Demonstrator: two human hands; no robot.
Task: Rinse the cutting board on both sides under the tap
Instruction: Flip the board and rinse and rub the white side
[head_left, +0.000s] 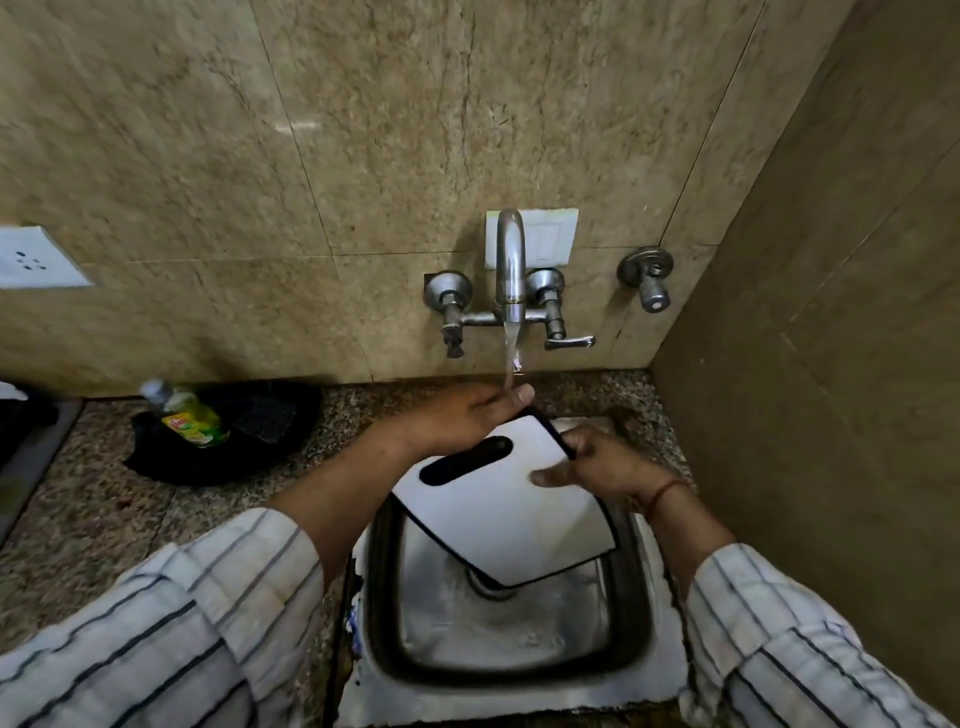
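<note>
A white cutting board (498, 509) with a dark rim and a slot handle is held tilted over the steel sink (519, 639). My right hand (602, 467) grips its far right edge, thumb lying on the white face. My left hand (462, 418) sits at the board's far top edge, its fingertips right under the water stream (510, 358). The wall tap (510, 270) is running. The water strikes my left fingers at the board's top corner. The board's underside is hidden.
A green dish-soap bottle (189, 413) lies in a black tray (234, 436) on the granite counter at left. Two tap handles (558, 325) flank the spout, with another valve (649, 283) further right. A tiled side wall closes in on the right.
</note>
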